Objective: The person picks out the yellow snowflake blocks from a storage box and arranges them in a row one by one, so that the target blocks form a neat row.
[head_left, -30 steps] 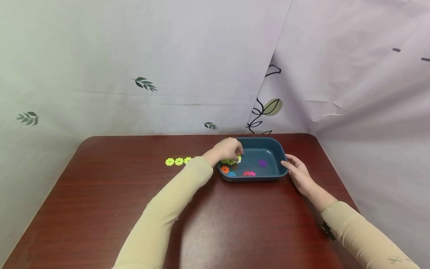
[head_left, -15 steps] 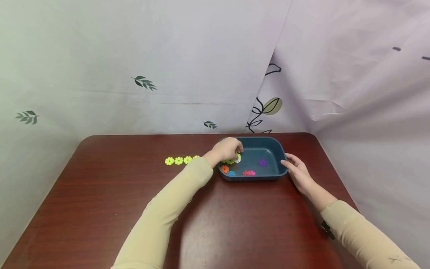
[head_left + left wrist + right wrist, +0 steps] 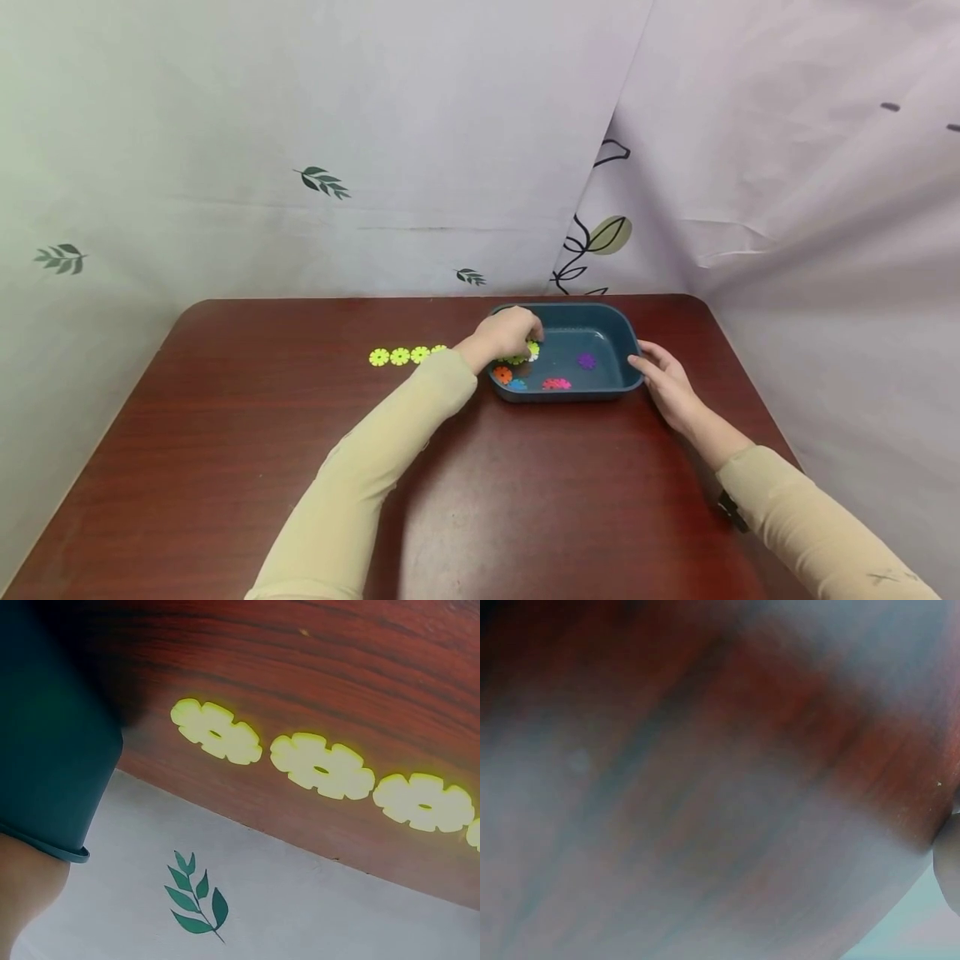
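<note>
My left hand (image 3: 510, 332) reaches over the left rim of a dark teal plastic tray (image 3: 573, 397), its fingers bent down inside. They pinch at a yellow-green snowflake disc (image 3: 533, 351), partly covered by the hand; more yellow-green discs lie beneath it. At the tray's right end, my right hand (image 3: 670, 390) grips the wall, thumb on the rim. In the left wrist view the tray's outer wall (image 3: 52, 742) shows with a bit of the left hand (image 3: 26, 892) below. The right wrist view is mostly blurred tabletop with a sliver of the right hand (image 3: 949, 862).
Left of the tray runs a row of yellow snowflake discs (image 3: 400, 357) on the brown wooden table (image 3: 262, 433). Inside the tray lie orange (image 3: 502, 375), blue (image 3: 517, 384), pink (image 3: 561, 384) and purple (image 3: 587, 361) discs. A leaf-printed cloth (image 3: 420, 150) hangs behind the table.
Both hands and the tray keep almost the same places. A little more of the disc row's right end shows beside the left sleeve.
</note>
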Tool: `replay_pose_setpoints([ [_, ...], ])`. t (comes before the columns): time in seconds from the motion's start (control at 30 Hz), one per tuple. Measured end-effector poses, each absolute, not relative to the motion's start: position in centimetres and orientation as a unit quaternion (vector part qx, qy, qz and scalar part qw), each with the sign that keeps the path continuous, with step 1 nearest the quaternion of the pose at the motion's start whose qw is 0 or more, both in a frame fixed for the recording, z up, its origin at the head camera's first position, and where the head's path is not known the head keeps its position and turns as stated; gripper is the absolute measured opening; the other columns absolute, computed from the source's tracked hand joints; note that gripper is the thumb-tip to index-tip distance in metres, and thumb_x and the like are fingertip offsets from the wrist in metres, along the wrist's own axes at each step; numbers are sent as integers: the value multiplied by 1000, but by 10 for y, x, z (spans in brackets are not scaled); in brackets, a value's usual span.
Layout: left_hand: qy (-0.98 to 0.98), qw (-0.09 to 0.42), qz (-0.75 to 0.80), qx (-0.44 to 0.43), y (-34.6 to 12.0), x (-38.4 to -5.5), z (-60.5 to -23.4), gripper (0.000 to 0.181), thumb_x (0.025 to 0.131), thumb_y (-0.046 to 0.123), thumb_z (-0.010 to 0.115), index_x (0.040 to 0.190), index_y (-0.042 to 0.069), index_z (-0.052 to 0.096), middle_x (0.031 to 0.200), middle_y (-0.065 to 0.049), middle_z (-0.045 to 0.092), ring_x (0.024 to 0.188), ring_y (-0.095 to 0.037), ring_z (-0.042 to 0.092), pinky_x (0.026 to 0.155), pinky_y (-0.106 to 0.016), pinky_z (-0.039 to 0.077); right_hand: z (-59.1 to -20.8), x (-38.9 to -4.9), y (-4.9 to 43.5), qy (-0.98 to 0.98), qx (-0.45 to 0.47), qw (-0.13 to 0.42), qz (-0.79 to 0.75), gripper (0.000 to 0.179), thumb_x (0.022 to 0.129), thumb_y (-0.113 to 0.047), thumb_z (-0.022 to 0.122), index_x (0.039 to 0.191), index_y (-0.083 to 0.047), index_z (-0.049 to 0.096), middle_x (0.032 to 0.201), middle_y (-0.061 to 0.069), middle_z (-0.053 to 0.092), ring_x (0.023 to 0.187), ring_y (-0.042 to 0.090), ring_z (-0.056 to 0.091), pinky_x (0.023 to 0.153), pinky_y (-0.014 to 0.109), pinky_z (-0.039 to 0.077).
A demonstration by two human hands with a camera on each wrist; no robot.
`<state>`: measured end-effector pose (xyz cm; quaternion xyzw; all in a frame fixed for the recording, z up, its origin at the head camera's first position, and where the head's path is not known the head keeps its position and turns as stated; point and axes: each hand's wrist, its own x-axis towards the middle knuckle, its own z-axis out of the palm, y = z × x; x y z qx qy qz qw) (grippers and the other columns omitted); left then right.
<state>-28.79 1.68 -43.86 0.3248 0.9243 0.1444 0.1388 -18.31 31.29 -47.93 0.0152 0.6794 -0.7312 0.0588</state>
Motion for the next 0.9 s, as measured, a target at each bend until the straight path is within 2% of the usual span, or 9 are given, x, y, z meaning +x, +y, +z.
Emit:
replay_pose_setpoints([
  [0.27, 919, 137, 150, 337, 16, -286, -437, 31, 95, 17, 82, 125, 13, 78, 124, -2, 78, 114, -17, 71, 99, -35, 60, -480, -183, 312, 677, 16, 52, -734, 20, 108, -7, 58, 127, -15, 57, 109, -12, 70, 97, 0, 69, 87, 12, 56],
  [0.57, 910, 127, 185, 347, 12, -286, -437, 16, 98, 18, 77, 113, 15, 83, 113, 0, 81, 106, -15, 74, 95, -32, 61, -480, -183, 311, 668, 14, 53, -742, 19, 108, -5, 57, 124, -16, 60, 108, -12, 72, 94, 0, 71, 85, 13, 57],
  [0.9, 906, 87, 213, 356, 11, -289, -443, 11, 101, 21, 75, 103, 16, 85, 104, 2, 82, 98, -12, 74, 90, -31, 61, -479, -183, 312, 669, 15, 56, -741, 20, 108, -6, 58, 126, -15, 58, 109, -11, 71, 95, 0, 71, 85, 13, 57],
])
